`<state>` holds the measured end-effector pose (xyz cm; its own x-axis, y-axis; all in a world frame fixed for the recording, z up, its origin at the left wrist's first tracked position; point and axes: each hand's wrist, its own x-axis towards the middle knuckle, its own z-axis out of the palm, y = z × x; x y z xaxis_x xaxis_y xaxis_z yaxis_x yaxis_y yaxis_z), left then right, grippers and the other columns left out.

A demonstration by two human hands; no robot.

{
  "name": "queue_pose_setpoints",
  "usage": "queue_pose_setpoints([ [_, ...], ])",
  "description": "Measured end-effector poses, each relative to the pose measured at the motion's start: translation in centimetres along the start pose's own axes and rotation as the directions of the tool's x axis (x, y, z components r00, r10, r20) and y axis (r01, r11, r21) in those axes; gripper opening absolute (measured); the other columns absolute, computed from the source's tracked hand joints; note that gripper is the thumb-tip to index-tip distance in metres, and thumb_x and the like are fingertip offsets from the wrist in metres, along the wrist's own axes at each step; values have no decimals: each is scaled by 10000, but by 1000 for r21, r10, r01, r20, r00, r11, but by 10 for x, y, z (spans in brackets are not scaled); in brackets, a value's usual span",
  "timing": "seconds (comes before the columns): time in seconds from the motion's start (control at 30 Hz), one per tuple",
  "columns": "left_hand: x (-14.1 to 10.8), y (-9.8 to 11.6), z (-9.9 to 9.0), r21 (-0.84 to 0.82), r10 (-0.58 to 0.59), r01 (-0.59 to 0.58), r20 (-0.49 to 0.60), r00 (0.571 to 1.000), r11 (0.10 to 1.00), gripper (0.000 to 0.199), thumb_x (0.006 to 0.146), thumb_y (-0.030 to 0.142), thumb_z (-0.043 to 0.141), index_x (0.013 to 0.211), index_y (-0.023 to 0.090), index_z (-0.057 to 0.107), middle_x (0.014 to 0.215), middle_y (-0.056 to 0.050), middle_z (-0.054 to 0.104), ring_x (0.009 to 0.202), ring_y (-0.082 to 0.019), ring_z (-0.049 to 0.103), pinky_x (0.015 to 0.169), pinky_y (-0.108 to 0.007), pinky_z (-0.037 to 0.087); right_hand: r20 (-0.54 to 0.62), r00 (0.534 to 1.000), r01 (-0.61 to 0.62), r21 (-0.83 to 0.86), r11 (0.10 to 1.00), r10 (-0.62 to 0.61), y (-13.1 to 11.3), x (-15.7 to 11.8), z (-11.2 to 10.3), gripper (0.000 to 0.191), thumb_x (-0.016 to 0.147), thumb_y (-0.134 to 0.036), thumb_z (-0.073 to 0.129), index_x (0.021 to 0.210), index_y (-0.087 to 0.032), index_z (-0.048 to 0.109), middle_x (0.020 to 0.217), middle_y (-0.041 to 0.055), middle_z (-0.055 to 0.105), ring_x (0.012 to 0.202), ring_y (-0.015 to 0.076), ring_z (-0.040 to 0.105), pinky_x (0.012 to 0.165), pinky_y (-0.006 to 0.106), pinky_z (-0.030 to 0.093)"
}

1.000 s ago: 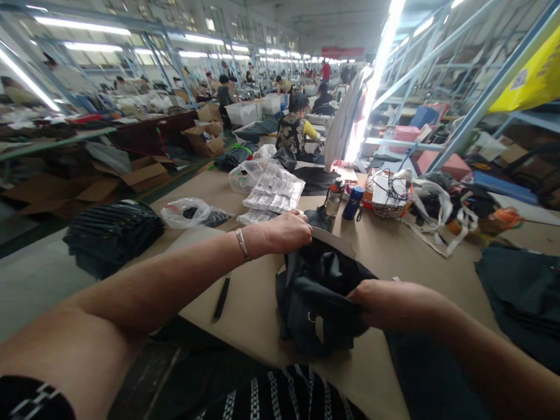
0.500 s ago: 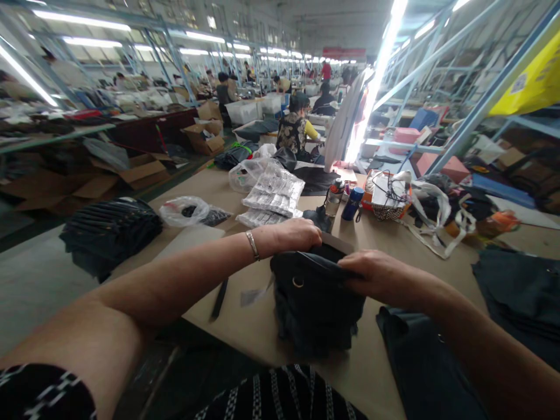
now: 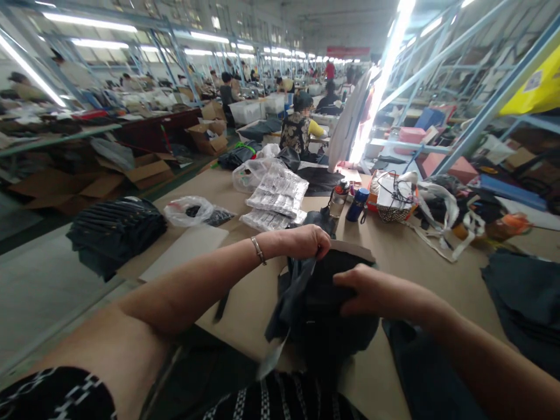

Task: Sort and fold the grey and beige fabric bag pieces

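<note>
A dark fabric bag (image 3: 345, 326) lies in front of me at the table's near edge, blurred by motion. My left hand (image 3: 308, 242), below a metal bracelet, is closed on a fold of the dark fabric (image 3: 291, 297), which hangs down on the bag's left side. A pale tag (image 3: 272, 357) dangles low from that fold. Over the bag's right part is my right hand (image 3: 363, 289), its thumb and fingers apart and the fingertips near the dark cloth.
Silvery plastic packs (image 3: 277, 192), a bottle (image 3: 339, 198) and a blue flask (image 3: 357, 204) stand beyond the bag. Dark folded stacks lie left (image 3: 116, 233) and right (image 3: 525, 291). A person (image 3: 301, 128) sits past the table (image 3: 394, 251).
The bag's rounded front with its metal ring is out of sight. The fabric in my left hand has swung up and left, with a tag below. My right hand has opened off the rim.
</note>
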<state>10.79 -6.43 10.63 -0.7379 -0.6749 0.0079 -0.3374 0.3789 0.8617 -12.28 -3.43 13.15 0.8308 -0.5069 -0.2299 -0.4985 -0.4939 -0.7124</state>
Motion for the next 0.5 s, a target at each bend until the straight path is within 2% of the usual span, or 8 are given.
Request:
queue_pose_setpoints([
  [0.1,2,8,9,-437,-27,28,8,1000,899,64,542,86,531,485,110,547,643,-38,563,618,-130,510,605,-253,401,-193,981,31,223,974,13,5,3,-13,185,732,-356,667,714,-184,601,620,-20,517,535,107,451,473,214,361],
  [0.2,6,15,18,-788,-96,-3,-78,992,615,141,519,116,652,479,108,517,674,-46,585,618,-134,538,618,-264,435,-327,940,148,129,981,-99,25,16,-17,156,751,-327,659,747,-172,651,911,33,605,833,169,552,745,269,459],
  [0.27,9,13,23,-863,-145,-32,-121,982,503,162,504,102,695,521,106,534,687,-43,594,607,-128,549,623,-263,454,-269,956,181,212,960,-121,40,21,-9,206,786,-355,629,845,-163,671,1069,53,595,1017,211,530,918,324,420],
  [0.3,10,8,25,-876,-162,-24,-116,980,483,156,515,101,707,572,104,562,709,-47,607,614,-129,559,628,-263,464,-201,975,150,311,938,-89,46,20,-4,260,797,-391,618,888,-152,667,1048,59,610,1013,221,541,928,347,424],
  [0.37,10,-8,28,-883,-203,-1,-109,973,470,199,561,100,717,733,103,617,791,-60,635,654,-136,586,652,-258,479,-90,995,15,499,867,34,55,6,6,354,789,-452,626,957,-141,649,916,53,647,889,219,593,834,354,485],
  [0.4,8,-18,29,-885,-250,-1,-132,959,466,253,591,101,715,827,107,625,838,-64,642,678,-134,597,660,-248,481,-105,986,-45,567,823,127,59,-6,9,385,767,-468,650,982,-148,641,869,46,656,823,212,609,767,337,508],
  [0.47,-1,-44,32,-885,-436,-4,-234,869,466,328,664,119,688,978,135,594,887,-53,639,688,-122,608,650,-230,483,-274,891,-98,661,744,361,66,-35,13,426,740,-490,668,1044,-195,621,872,44,671,756,210,626,660,309,521],
  [0.5,-7,-58,35,-877,-554,16,-290,781,481,309,706,142,664,1000,148,573,883,-45,634,667,-115,609,628,-224,483,-379,805,-100,672,734,456,72,-50,14,424,736,-503,658,1052,-223,619,875,45,677,730,214,631,618,304,520],
])
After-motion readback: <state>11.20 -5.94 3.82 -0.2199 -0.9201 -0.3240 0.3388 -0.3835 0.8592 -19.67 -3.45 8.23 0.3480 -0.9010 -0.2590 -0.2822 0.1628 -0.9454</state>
